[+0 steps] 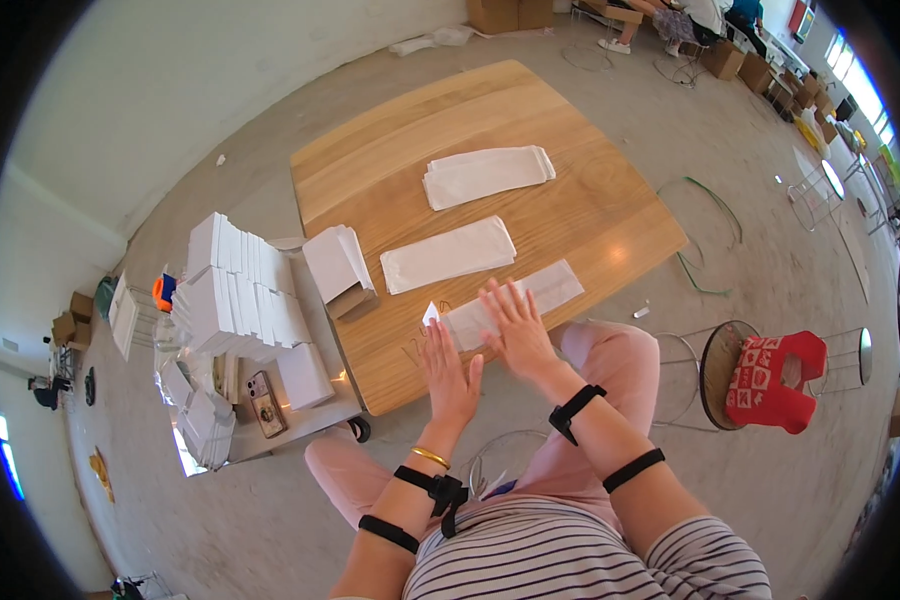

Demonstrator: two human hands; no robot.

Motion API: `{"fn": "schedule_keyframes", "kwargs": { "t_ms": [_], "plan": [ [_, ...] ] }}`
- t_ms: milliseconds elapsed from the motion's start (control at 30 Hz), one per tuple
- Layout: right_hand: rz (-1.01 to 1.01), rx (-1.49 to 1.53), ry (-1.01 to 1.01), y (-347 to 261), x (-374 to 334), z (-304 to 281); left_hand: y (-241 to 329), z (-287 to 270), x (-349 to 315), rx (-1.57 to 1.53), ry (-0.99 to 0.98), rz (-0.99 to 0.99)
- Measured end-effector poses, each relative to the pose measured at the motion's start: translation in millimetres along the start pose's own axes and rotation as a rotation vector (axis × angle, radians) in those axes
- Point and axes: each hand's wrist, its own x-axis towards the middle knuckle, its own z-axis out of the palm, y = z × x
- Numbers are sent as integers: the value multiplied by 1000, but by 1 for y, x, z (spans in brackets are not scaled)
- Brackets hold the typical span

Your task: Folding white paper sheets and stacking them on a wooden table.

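A long, thin white paper sleeve [558, 287] lies near the table's front edge, slightly see-through along its middle. My right hand [520, 335] rests on it with the fingers spread. At its left end, my left hand [450, 378] has its fingers stretched out, next to a small white pointed flap [431, 313]. Whether this flap belongs to the sleeve, I cannot tell. Beyond my hands lies a flat stack of white sleeves [450, 256], and farther back a second stack [488, 177]. Thin loops like rubber bands [410, 350] lie beside my left hand.
An open box with white papers [338, 260] stands at the left edge of the wooden table [390, 140]. The metal cart [300, 418] alongside carries tall white stacks [240, 285] and a phone [266, 404]. To the right, a red bag [780, 380] sits on a stool.
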Motion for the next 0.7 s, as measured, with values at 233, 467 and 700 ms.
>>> {"fn": "schedule_keyframes", "kwargs": {
  "t_ms": [233,467,700],
  "plan": [
    [222,282,220,24,-4,-41,38,31,24,103,-172,71],
    [290,291,198,44,-25,-43,49,55,31,180,-202,121],
    [326,310,173,48,-33,-38,52,65,36,190,-226,113]
  ]
}}
